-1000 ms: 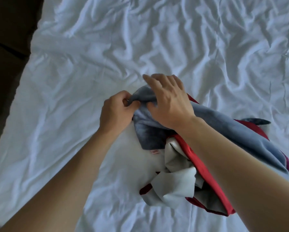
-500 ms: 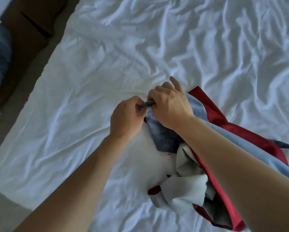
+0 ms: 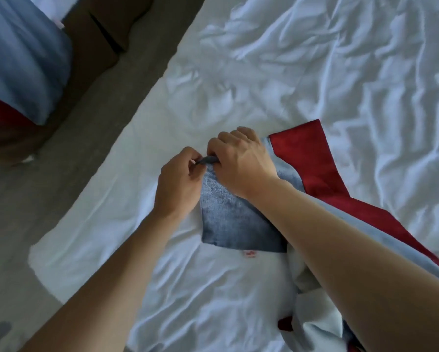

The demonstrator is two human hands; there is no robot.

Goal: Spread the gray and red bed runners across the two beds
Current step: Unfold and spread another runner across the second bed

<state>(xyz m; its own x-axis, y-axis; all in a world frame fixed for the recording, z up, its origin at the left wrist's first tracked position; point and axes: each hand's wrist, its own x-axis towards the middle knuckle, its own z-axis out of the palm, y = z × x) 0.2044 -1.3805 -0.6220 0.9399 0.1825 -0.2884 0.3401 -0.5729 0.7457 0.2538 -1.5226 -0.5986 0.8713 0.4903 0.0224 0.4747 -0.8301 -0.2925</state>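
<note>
Both hands are working one end of the runner (image 3: pixel 241 219) on the near bed (image 3: pixel 315 72). Left hand (image 3: pixel 179 182) and right hand (image 3: pixel 241 162) are curling their fingers round the same gray edge, pinching it between them, close together. Most of the runner is lying bunched under the right forearm, gray face and red band trailing off to the right across the rumpled white sheet, pale lining showing at the bottom. It is looking soft, limp and light, likely to sag and twist anywhere it is not held, though the woven face should not be slippery. Corners of the short edge seem the best holds, hands sliding apart along it. Another runner (image 3: pixel 22 59) is draping the far bed at upper left.
</note>
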